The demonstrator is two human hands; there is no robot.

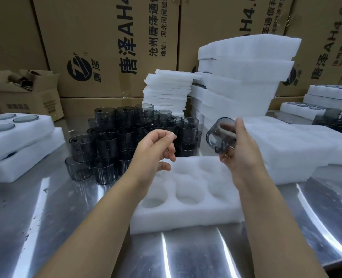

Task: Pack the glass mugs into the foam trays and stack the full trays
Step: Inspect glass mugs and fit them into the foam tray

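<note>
A white foam tray (186, 215) with several round wells lies on the steel table in front of me, its wells holding nothing. My right hand (241, 151) grips a smoky grey glass mug (219, 135), tilted on its side above the tray's far right corner. My left hand (156, 149) hovers over the tray's far left edge with loosely curled fingers and holds nothing. Behind it stands a pile of stacked grey glass mugs (114, 137).
Two stacked full trays (15, 145) sit at the left. Foam sheets (168, 89) and a tall stack of trays (242, 77) rise at the back, with more foam trays (294, 145) at the right. Cardboard boxes (106, 37) wall the rear.
</note>
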